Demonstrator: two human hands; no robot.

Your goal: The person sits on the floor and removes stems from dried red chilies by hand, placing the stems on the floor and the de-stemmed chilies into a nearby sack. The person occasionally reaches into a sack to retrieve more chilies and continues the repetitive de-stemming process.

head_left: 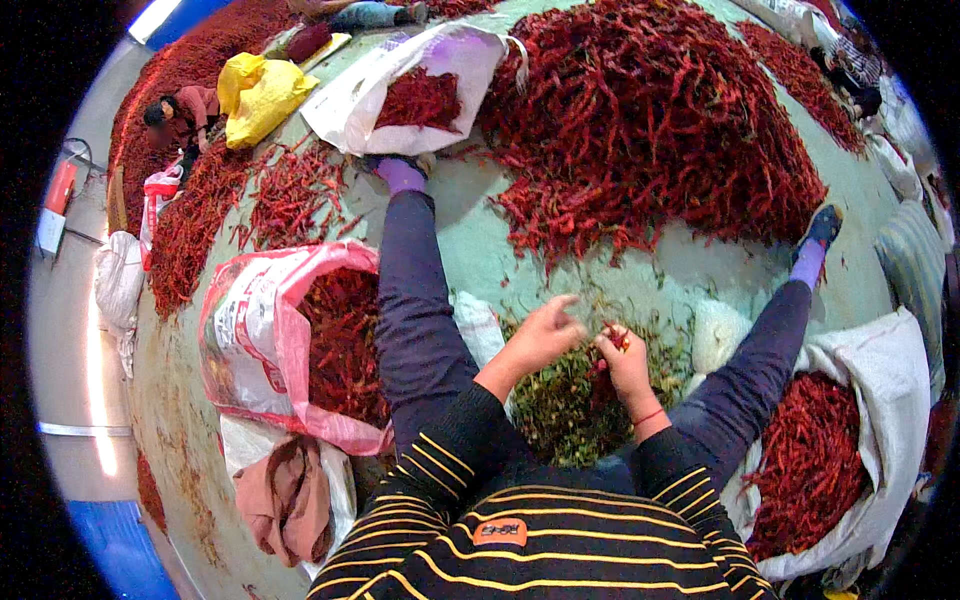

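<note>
I sit on the floor with my legs spread. My right hand [624, 362] is closed on a red dried chili [617, 337], held over a heap of green stems [565, 400] between my legs. My left hand [545, 333] hovers just beside it, fingers loosely curled and pinching toward the same chili; whether it grips anything I cannot tell. A big pile of red chilies [650, 120] lies ahead of my feet.
A pink sack of chilies [262, 340] stands open at my left, a white sack of chilies [880, 400] at my right, another white sack [410, 90] ahead. A yellow bag [258, 92] and a crouching person [180, 115] are far left. Brown cloth [285, 495] lies near my left hip.
</note>
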